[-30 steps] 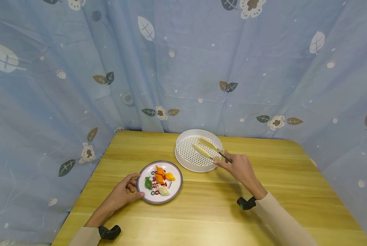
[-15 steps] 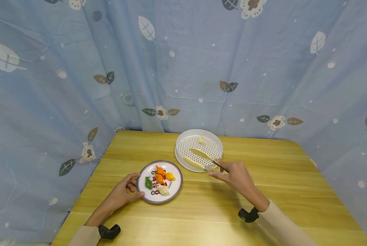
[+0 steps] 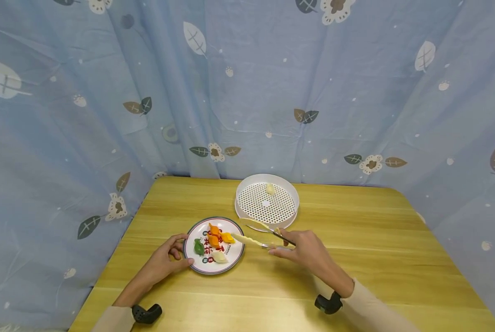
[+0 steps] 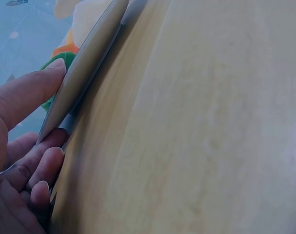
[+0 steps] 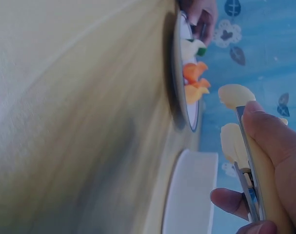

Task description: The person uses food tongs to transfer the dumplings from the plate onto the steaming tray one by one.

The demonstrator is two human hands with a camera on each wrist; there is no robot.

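Observation:
My right hand (image 3: 288,243) grips yellow tongs (image 3: 256,234); their tips stand apart with nothing between them, at the right rim of the patterned plate (image 3: 232,264). The plate holds orange dumplings (image 3: 215,234), a green dumpling (image 3: 199,247) and a pale dumpling (image 3: 220,257). My left hand (image 3: 180,252) pinches the plate's left rim (image 4: 89,58), thumb on top and fingers beneath. In the right wrist view the tongs (image 5: 245,146) hover above the plate (image 5: 183,73).
A white perforated steamer tray (image 3: 247,183) stands behind the plate, with one pale dumpling (image 3: 270,188) at its far side. The wooden table (image 3: 355,240) stretches right and toward me. A blue leaf-print curtain (image 3: 106,115) hangs close around the back and sides.
My right hand has drawn the tongs out of the steamer tray, left and toward me, to the plate's right rim. A pale dumpling now shows in the tray. The left hand stayed put.

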